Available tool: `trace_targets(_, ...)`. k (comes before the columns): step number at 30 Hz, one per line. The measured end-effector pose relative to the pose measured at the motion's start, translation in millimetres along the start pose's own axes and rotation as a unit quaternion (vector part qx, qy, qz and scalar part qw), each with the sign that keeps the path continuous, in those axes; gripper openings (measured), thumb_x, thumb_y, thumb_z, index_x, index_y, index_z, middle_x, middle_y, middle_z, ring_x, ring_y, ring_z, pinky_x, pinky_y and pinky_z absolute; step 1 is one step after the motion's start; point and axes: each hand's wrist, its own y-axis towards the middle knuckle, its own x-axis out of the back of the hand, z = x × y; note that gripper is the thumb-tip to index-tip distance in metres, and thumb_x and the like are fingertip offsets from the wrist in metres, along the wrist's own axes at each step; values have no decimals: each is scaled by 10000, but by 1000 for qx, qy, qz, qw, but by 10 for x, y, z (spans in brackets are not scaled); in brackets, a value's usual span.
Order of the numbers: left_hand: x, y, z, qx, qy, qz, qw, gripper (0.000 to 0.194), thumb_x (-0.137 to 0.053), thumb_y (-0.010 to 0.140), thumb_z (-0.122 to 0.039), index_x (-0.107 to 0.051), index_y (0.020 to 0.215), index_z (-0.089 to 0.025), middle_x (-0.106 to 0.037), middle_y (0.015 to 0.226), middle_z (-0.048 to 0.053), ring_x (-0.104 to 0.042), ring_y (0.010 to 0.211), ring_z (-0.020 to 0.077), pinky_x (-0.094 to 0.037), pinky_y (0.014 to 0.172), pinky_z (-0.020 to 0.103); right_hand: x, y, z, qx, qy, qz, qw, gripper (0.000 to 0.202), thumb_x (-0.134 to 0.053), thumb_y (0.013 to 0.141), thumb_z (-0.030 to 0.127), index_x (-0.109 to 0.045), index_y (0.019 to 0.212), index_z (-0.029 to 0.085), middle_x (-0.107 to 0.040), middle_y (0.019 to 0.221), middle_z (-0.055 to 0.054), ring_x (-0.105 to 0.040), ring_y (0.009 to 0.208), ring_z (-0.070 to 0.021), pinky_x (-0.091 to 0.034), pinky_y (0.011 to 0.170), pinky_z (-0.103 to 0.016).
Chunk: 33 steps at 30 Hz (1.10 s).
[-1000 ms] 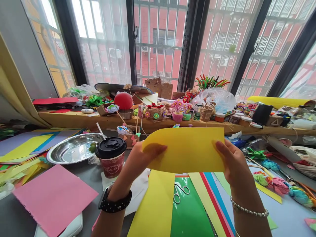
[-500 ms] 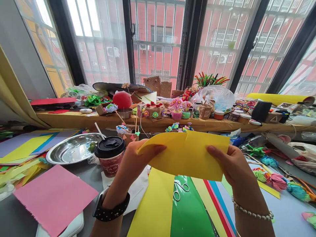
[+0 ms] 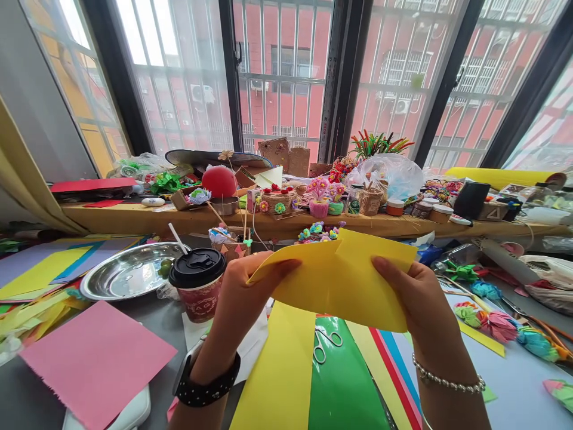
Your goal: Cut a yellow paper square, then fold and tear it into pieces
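A yellow sheet of paper (image 3: 353, 292) is held up in the air between my two hands. My left hand (image 3: 246, 292) pinches its left end, thumb on the near face. The right end is gripped by my right hand (image 3: 418, 295), also with the thumb in front. A tear runs down from the middle of the upper edge, and the right part stands higher than the left there. Below lie another yellow sheet (image 3: 275, 376), a green sheet (image 3: 342, 382) and scissors (image 3: 319, 349), whose blades I cannot make out.
To the left stand a lidded cup (image 3: 199, 292) with a straw, a metal tray (image 3: 111, 280) and a pink sheet (image 3: 101, 364). Crepe-paper flowers (image 3: 501, 327) lie at the right. Craft pieces and jars crowd the windowsill (image 3: 286, 226) behind.
The tear at the paper's upper edge has widened, its right part now raised above the left. My right hand has tilted slightly; both hands keep their hold.
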Motion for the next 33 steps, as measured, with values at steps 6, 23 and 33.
trace_targets(6, -25, -14, -73, 30, -46, -28, 998, 127, -684, 601, -305, -662, 572, -184, -599, 514, -34, -505, 470, 94, -378, 403, 169, 40, 66, -12, 24, 4, 10, 1000, 248, -794, 462, 239, -669, 661, 159, -708, 597, -26, -652, 495, -197, -549, 435, -241)
trace_targets(23, -39, -7, -109, -10, 17, -29, 999, 187, -638, 650, -305, -631, 544, -150, -459, 450, -53, -378, 446, 73, -281, 402, 183, 40, 140, -59, 8, 46, 18, 999, 222, -786, 487, 235, -684, 673, 171, -711, 609, -20, -650, 500, -161, -533, 451, -190)
trace_targets(33, -87, -6, -51, 2, -13, -43, 999, 181, -650, 634, -312, -636, 549, -154, -495, 463, -43, -418, 441, 84, -321, 400, 188, 22, 121, -36, 22, 48, 22, 998, 149, -753, 547, 200, -677, 667, 156, -709, 600, -19, -652, 512, -155, -533, 474, -189)
